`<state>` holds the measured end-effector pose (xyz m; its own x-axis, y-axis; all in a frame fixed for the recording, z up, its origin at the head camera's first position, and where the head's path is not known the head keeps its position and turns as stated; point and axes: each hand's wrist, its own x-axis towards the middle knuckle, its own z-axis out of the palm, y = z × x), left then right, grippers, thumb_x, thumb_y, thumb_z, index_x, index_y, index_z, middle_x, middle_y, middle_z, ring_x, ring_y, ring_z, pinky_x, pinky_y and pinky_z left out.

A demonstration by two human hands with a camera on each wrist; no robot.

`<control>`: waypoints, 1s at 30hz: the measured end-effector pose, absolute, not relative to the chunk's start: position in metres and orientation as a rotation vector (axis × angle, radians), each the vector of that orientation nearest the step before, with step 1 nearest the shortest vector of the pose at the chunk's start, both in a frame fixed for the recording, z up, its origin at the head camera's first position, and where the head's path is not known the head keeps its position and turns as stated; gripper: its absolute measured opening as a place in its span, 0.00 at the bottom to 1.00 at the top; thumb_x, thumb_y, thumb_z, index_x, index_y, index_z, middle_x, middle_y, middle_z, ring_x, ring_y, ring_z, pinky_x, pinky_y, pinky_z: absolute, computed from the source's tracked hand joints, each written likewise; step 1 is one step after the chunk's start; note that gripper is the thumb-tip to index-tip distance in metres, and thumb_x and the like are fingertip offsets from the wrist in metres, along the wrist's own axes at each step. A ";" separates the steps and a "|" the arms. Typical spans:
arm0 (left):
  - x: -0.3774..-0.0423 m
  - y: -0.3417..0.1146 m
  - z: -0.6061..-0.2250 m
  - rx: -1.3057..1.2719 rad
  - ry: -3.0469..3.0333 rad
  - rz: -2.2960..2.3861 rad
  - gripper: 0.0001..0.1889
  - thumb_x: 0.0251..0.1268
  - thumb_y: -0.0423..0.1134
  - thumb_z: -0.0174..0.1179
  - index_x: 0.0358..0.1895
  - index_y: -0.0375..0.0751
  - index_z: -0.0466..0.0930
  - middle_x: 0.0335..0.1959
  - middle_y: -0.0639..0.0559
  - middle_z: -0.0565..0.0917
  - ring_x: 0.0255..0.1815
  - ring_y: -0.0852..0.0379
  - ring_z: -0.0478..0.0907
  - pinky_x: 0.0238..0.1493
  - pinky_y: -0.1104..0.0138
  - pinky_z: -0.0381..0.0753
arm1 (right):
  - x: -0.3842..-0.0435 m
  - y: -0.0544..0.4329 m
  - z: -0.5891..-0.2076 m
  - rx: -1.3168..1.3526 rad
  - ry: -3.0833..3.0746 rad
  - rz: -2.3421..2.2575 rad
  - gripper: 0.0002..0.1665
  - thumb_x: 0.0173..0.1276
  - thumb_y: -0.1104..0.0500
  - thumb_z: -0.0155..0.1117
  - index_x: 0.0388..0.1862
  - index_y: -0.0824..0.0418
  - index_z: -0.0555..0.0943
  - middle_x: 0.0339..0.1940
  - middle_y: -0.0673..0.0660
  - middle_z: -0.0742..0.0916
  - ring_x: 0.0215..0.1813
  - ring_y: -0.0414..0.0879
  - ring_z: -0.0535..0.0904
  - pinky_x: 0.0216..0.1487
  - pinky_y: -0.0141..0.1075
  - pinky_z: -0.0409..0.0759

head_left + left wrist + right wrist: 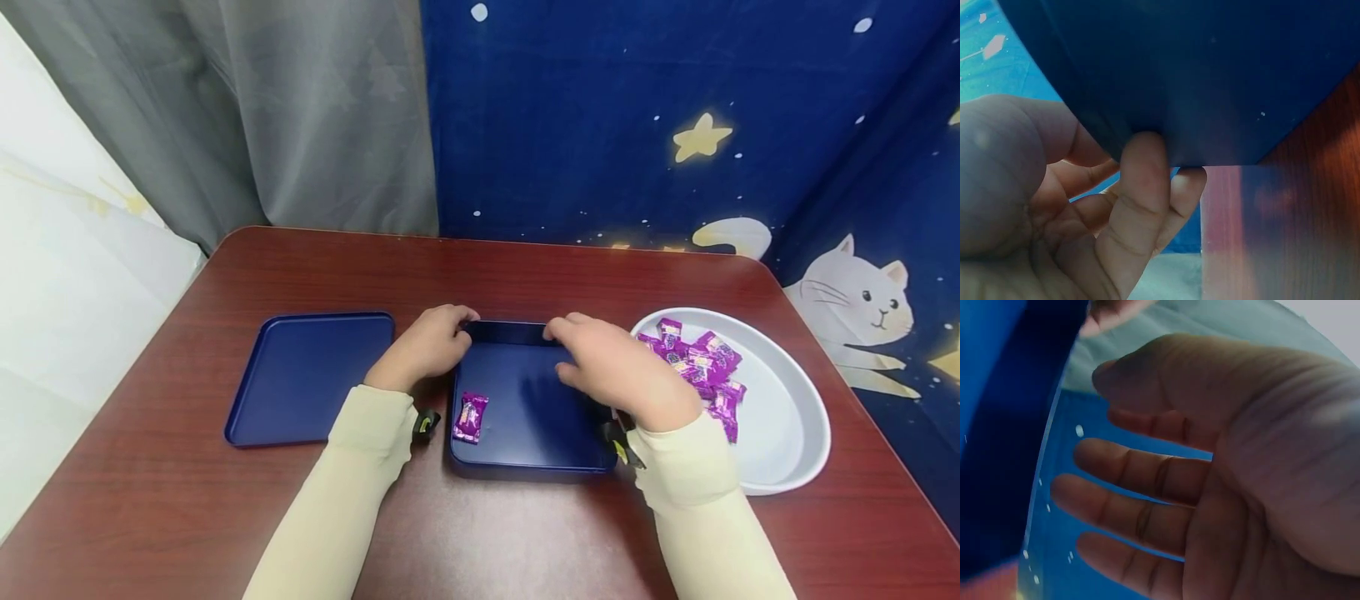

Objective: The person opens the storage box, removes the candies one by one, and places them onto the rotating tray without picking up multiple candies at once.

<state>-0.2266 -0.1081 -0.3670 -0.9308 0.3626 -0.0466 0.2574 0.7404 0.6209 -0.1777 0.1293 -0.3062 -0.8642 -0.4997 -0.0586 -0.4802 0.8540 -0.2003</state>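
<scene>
A dark blue rectangular box stands mid-table, with one purple wrapped candy at its left side. My left hand grips the box's far left corner; the left wrist view shows its fingers bent against the blue wall. Over the box's right side hovers my right hand. Its fingers are spread and relaxed in the right wrist view, with a gap between them and the box wall there.
A shallow blue lid or tray lies to the left. At right, a white oval tray holds several purple wrapped candies. The brown table ends before grey and blue curtains.
</scene>
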 end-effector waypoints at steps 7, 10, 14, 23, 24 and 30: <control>-0.227 -0.107 -0.366 0.477 2.770 0.947 0.19 0.71 0.32 0.52 0.63 0.36 0.77 0.59 0.41 0.79 0.57 0.48 0.75 0.65 0.54 0.71 | -0.175 0.094 -0.322 -0.936 2.845 -0.147 0.24 0.65 0.57 0.71 0.58 0.60 0.79 0.48 0.57 0.83 0.47 0.50 0.82 0.50 0.44 0.81; -0.227 -0.107 -0.365 0.472 2.772 0.944 0.19 0.72 0.32 0.52 0.63 0.37 0.76 0.59 0.41 0.78 0.57 0.48 0.75 0.64 0.54 0.72 | -0.174 0.086 -0.328 -1.026 2.815 -0.132 0.23 0.64 0.58 0.71 0.57 0.60 0.80 0.44 0.55 0.82 0.43 0.47 0.80 0.46 0.42 0.81; -0.227 -0.106 -0.365 0.477 2.772 0.939 0.19 0.72 0.32 0.51 0.63 0.37 0.76 0.60 0.41 0.78 0.58 0.48 0.75 0.64 0.53 0.72 | -0.175 0.082 -0.334 -1.077 2.781 -0.137 0.22 0.63 0.58 0.72 0.56 0.60 0.81 0.41 0.54 0.81 0.41 0.47 0.79 0.45 0.41 0.80; -0.229 -0.103 -0.366 0.491 2.747 0.939 0.19 0.72 0.32 0.50 0.64 0.37 0.76 0.61 0.42 0.78 0.59 0.48 0.74 0.65 0.54 0.71 | -0.182 0.077 -0.343 -1.169 2.740 -0.108 0.19 0.60 0.59 0.74 0.50 0.59 0.81 0.35 0.52 0.79 0.38 0.46 0.77 0.43 0.40 0.79; -0.230 -0.103 -0.365 0.491 2.744 0.940 0.19 0.72 0.32 0.50 0.64 0.37 0.76 0.61 0.42 0.78 0.60 0.48 0.74 0.65 0.54 0.71 | -0.183 0.075 -0.344 -1.179 2.738 -0.086 0.19 0.60 0.59 0.74 0.49 0.59 0.81 0.34 0.52 0.79 0.37 0.46 0.77 0.42 0.40 0.79; -0.227 -0.106 -0.364 0.483 2.741 0.931 0.19 0.72 0.31 0.49 0.64 0.37 0.76 0.61 0.42 0.78 0.62 0.48 0.73 0.66 0.54 0.70 | -0.185 0.063 -0.353 -1.265 2.693 0.039 0.18 0.58 0.58 0.76 0.46 0.57 0.81 0.34 0.53 0.79 0.37 0.48 0.79 0.41 0.41 0.80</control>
<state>-0.2274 -0.1057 -0.3635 -0.9251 0.3694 -0.0885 0.2391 0.7472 0.6200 -0.1846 0.0630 -0.3525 -0.6274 -0.7620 -0.1607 -0.7663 0.6408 -0.0464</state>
